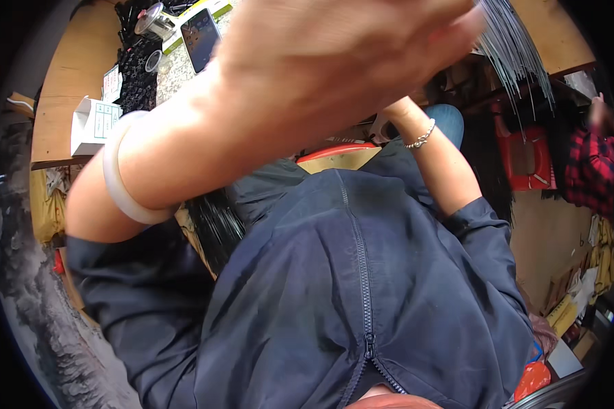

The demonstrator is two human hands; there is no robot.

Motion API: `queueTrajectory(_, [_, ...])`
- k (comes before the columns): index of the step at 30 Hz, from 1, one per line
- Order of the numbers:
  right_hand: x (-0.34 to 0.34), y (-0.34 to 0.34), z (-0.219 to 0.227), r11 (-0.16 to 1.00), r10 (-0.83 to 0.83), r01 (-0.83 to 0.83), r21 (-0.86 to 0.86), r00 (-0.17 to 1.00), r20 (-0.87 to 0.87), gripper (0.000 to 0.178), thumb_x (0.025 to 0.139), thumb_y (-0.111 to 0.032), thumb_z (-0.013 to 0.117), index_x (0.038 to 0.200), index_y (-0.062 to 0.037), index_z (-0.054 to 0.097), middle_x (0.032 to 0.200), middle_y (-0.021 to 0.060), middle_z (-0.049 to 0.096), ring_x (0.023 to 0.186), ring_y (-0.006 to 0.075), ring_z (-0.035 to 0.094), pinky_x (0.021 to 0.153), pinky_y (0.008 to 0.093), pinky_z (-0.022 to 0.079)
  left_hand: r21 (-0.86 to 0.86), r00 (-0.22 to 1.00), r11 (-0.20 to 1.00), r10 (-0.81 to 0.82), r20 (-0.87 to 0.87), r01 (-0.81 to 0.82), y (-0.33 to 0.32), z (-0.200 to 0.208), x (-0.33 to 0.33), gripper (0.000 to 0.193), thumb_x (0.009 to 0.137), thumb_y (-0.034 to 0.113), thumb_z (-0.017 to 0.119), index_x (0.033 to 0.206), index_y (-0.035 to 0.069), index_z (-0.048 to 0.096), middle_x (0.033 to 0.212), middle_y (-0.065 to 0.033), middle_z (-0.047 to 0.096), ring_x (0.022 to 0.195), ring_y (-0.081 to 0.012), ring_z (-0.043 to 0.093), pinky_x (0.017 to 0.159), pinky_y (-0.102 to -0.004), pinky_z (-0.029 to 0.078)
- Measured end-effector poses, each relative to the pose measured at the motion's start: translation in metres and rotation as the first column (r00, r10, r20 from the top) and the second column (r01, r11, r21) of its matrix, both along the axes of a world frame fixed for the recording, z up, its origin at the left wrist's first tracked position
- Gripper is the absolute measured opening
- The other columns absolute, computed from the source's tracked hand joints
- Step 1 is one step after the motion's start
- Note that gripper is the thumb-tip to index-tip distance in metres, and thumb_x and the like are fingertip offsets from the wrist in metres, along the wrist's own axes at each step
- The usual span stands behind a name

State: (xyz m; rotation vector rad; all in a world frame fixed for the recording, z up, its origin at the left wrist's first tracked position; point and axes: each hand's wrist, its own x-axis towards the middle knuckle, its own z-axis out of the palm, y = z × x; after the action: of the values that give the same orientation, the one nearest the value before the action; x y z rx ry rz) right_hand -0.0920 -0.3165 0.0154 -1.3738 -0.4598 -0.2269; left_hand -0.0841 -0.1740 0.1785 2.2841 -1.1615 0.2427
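My left hand (pixel 348 54) is raised close in front, across the top of the head view. It is smeared by motion, and its fingers run out of sight at the upper edge and right, so I cannot see what they hold, if anything. A pale bangle (pixel 119 180) circles that forearm. My right hand (pixel 397 109) lies lower, behind the left one; only its wrist side shows, with a silver chain bracelet (pixel 423 134). Its fingers are hidden. Nearest to both hands is a bundle of thin grey rods or wires (pixel 515 51), sticking out past the table edge.
On the wooden table (pixel 68 88) are a phone (pixel 200 39), a clear jar (pixel 157 22), a heap of small black parts (pixel 138 95) and a white box (pixel 95 127). A red stool (pixel 527 160) stands right, near another person's checked sleeve (pixel 590 167). Black strands (pixel 217 225) hang left of my lap.
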Motion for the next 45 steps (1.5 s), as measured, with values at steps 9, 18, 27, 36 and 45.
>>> queueTrajectory(9, [-0.019,0.02,-0.069,0.969,0.241,-0.242,0.052,0.877,-0.416,0.014,0.086,-0.008,0.058,0.091,0.0044,0.063,0.072,0.0072,0.064,0.066,0.0129,0.062,0.064,0.0255,0.051,-0.533,0.709,0.846,-0.387,-0.59,0.018,0.012,-0.015,0.036,0.075,0.092,0.05,0.032,0.136,-0.008,0.015,0.127,-0.0195,0.046,0.121,-0.0269,0.041,0.104,-0.0375,0.026])
queueTrajectory(18, [-0.028,0.022,0.046,0.843,0.299,0.163,0.513,0.65,-0.699,0.041,0.092,-0.037,0.047,0.101,0.0024,0.055,0.078,0.0098,0.062,0.071,0.0158,0.062,0.065,0.0261,0.051,-0.728,0.094,0.62,-0.776,-0.623,0.292,0.026,-0.035,-0.006,0.086,0.086,0.06,0.037,0.141,0.004,0.001,0.134,-0.0212,0.033,0.1,-0.0225,0.052,0.091,-0.0357,0.038])
queueTrajectory(27, [-0.005,0.009,-0.017,0.979,0.201,-0.161,0.124,0.857,-0.474,0.044,0.096,-0.038,0.033,0.084,0.0011,0.051,0.051,0.0094,0.051,0.041,0.0158,0.051,0.042,0.0276,0.046,-0.059,0.905,0.903,0.423,-0.05,-0.425,0.058,-0.117,0.223,0.027,0.083,0.023,0.056,0.101,0.004,0.062,0.094,-0.0176,0.062,0.088,-0.0296,0.06,0.078,-0.0373,0.047])
queueTrajectory(36, [0.007,-0.001,-0.016,0.984,0.181,-0.154,0.095,0.844,-0.505,0.043,0.096,-0.036,0.034,0.084,0.001,0.051,0.052,0.0093,0.053,0.042,0.0148,0.051,0.042,0.0258,0.046,0.235,0.647,0.643,0.76,-0.07,-0.729,0.063,-0.152,0.363,0.028,0.085,0.028,0.053,0.1,0.006,0.062,0.109,-0.0192,0.058,0.102,-0.0341,0.056,0.085,-0.0422,0.046])
queueTrajectory(45, [0.014,-0.01,-0.02,0.987,0.158,-0.116,0.112,0.833,-0.53,0.044,0.096,-0.037,0.035,0.085,0.0015,0.052,0.052,0.009,0.053,0.042,0.0144,0.051,0.041,0.0256,0.045,0.221,0.593,0.588,0.804,-0.047,-0.778,0.058,-0.143,0.367,0.03,0.082,0.018,0.052,0.109,0.005,0.054,0.101,-0.0224,0.061,0.099,-0.0368,0.058,0.082,-0.0447,0.047])
